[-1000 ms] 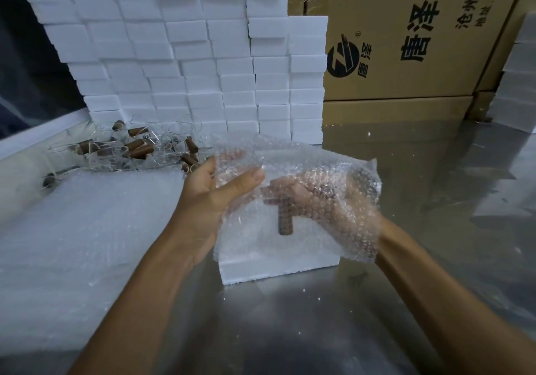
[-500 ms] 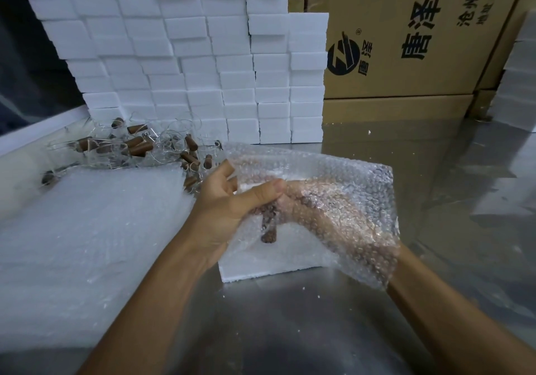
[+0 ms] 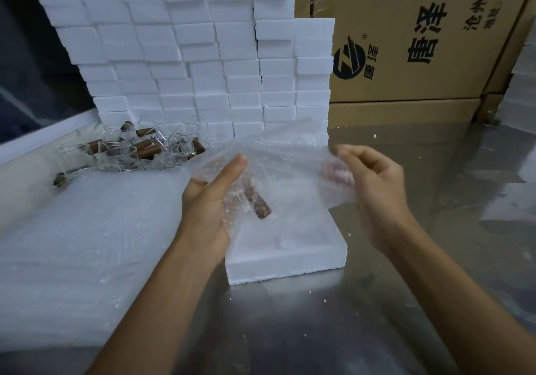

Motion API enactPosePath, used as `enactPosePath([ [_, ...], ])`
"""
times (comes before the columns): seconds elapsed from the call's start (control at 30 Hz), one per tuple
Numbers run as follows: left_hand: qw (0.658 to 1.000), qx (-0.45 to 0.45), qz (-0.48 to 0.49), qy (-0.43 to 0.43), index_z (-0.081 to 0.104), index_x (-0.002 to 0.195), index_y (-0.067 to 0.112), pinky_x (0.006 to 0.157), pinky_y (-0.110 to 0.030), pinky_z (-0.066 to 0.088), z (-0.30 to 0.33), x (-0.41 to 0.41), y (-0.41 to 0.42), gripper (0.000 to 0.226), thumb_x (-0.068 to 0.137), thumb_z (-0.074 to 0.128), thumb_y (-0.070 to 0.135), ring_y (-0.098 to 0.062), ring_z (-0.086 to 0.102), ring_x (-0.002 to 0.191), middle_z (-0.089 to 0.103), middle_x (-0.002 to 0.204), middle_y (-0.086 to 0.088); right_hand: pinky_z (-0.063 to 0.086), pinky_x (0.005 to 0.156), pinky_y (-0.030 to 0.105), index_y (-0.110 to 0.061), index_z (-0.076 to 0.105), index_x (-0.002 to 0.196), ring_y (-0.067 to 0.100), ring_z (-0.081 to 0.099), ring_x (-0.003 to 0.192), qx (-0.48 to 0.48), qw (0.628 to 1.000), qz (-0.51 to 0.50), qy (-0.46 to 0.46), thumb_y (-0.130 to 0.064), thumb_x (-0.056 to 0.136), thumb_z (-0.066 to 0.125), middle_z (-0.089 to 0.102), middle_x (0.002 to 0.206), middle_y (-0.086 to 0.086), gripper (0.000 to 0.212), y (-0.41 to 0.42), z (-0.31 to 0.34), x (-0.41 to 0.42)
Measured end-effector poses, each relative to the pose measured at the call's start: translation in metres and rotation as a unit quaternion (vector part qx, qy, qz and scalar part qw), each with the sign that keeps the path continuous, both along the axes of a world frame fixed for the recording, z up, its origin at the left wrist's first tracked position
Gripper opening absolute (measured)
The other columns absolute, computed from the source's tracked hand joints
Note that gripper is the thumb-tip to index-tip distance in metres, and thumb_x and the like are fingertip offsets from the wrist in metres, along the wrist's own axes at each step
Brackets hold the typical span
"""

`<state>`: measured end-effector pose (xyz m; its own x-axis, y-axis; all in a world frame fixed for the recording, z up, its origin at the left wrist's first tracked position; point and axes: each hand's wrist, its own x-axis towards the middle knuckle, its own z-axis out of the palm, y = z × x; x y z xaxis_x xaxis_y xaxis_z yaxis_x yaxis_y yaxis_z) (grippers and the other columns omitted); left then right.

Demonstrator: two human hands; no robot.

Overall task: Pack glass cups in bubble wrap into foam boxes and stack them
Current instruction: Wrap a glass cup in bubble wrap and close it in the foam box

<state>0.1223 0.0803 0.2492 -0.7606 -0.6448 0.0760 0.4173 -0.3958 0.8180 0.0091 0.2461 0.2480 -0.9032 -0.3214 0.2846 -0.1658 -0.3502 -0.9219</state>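
**Wrap opened out, cup cradled on the left**

My left hand [image 3: 213, 200] cups the glass cup [image 3: 255, 200] through the bubble wrap [image 3: 278, 165], thumb out straight along the top, fingers curled underneath. My right hand [image 3: 374, 183] pinches the wrap's right edge between thumb and bent fingers. Half a second ago that hand lay buried under the sheet, close against the left; now it is out and drawn aside, stretching the wrap wide. I judge the wrapping is mid-fold, not finished, and nothing is in the foam box [image 3: 290, 255] below my hands yet.

The cup itself is hard to make out: only its brown handle [image 3: 259, 205] shows clearly through the bubbles. My left fingers are hidden by the wrap. More cups [image 3: 139, 151] lie in a clear tangle beside the wall of stacked foam boxes [image 3: 185, 55].
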Motion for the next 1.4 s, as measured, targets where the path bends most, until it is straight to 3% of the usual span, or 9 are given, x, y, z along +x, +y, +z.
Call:
enactPosePath([
  [0.13,0.997,0.075,0.000,0.022,0.062,0.130,0.005,0.099,-0.044,0.052,0.002,0.000,0.002,0.053,0.080,0.073,0.020,-0.028,0.066,0.112,0.066,0.127,-0.015,0.056,0.068,0.020,-0.013,0.065,0.101,0.016,0.072,0.081,-0.010,0.994,-0.046,-0.097,-0.011,0.097,0.062,0.074,0.090,0.004,0.006,0.001,-0.007,-0.010],
  [0.23,0.993,0.108,-0.004,0.044,0.069,0.118,0.011,0.085,-0.034,0.058,0.003,0.000,0.000,0.031,0.088,0.067,0.020,-0.023,0.071,0.102,0.073,0.112,-0.009,0.060,0.077,0.028,-0.019,0.057,0.110,0.022,0.075,0.092,-0.006,0.987,0.007,-0.159,-0.036,0.095,0.065,0.066,0.116,0.014,0.024,-0.010,-0.013,-0.005],
  [0.37,0.990,0.116,-0.028,0.071,0.071,0.105,0.014,0.072,-0.030,0.059,0.004,0.001,0.000,0.017,0.090,0.063,0.019,-0.020,0.073,0.088,0.076,0.099,-0.006,0.061,0.076,0.033,-0.024,0.053,0.119,0.029,0.075,0.092,-0.011,0.978,0.120,-0.171,-0.066,0.071,0.073,0.067,0.116,0.014,0.067,-0.023,-0.014,0.014],
  [0.47,0.993,0.100,-0.025,0.057,0.068,0.120,0.008,0.096,-0.041,0.053,0.002,-0.001,0.009,0.044,0.078,0.070,0.021,-0.029,0.067,0.108,0.071,0.117,-0.013,0.058,0.086,0.040,-0.013,0.054,0.133,0.029,0.074,0.097,0.033,0.969,0.199,-0.145,-0.052,0.070,0.083,0.070,0.119,0.012,0.079,-0.029,-0.020,0.025],
  [0.57,0.996,0.076,-0.026,0.038,0.060,0.132,0.005,0.104,-0.047,0.048,-0.001,-0.005,0.018,0.069,0.068,0.077,0.022,-0.035,0.062,0.118,0.065,0.127,-0.018,0.056,0.070,0.027,-0.011,0.073,0.097,0.018,0.072,0.077,0.049,0.982,0.162,-0.089,-0.032,0.087,0.076,0.075,0.087,0.006,0.024,-0.030,-0.022,0.032],
  [0.77,1.000,-0.004,-0.018,0.013,0.060,0.124,0.008,0.083,-0.043,0.057,-0.010,-0.008,0.024,0.063,0.065,0.079,0.010,-0.027,0.071,0.102,0.074,0.108,-0.009,0.054,0.058,0.028,-0.002,0.070,0.087,0.023,0.066,0.072,0.036,0.996,0.023,-0.073,-0.023,0.096,0.065,0.071,0.080,0.016,0.023,-0.027,-0.019,0.028],
  [0.93,0.991,-0.106,-0.061,-0.048,0.056,0.126,0.013,0.068,-0.039,0.060,-0.014,-0.006,0.028,0.082,0.052,0.094,0.017,-0.021,0.073,0.095,0.075,0.104,-0.001,0.039,0.048,0.019,-0.012,0.057,0.069,0.003,0.045,0.047,0.045,0.996,-0.069,0.018,-0.023,0.099,0.061,0.049,0.051,-0.012,0.032,-0.022,-0.019,0.021],
  [1.17,0.987,-0.110,-0.094,-0.076,0.076,0.087,0.046,0.086,-0.048,0.056,-0.011,-0.005,0.030,0.037,0.054,0.089,0.055,-0.003,0.067,0.107,0.073,0.105,0.021,0.034,0.047,0.023,-0.019,0.042,0.059,0.006,0.036,0.047,0.079,0.982,-0.136,0.108,-0.025,0.097,0.064,0.037,0.048,-0.013,0.043,-0.020,-0.022,0.020],
  [1.4,0.988,-0.101,-0.031,-0.109,0.079,0.092,0.025,0.103,-0.051,0.047,-0.010,-0.007,0.026,0.013,0.079,0.078,0.027,-0.021,0.069,0.108,0.076,0.105,0.000,0.034,0.047,0.021,-0.013,0.041,0.054,0.006,0.036,0.044,0.102,0.973,-0.119,0.172,-0.017,0.096,0.063,0.040,0.044,-0.010,0.047,-0.022,-0.022,0.023],
])
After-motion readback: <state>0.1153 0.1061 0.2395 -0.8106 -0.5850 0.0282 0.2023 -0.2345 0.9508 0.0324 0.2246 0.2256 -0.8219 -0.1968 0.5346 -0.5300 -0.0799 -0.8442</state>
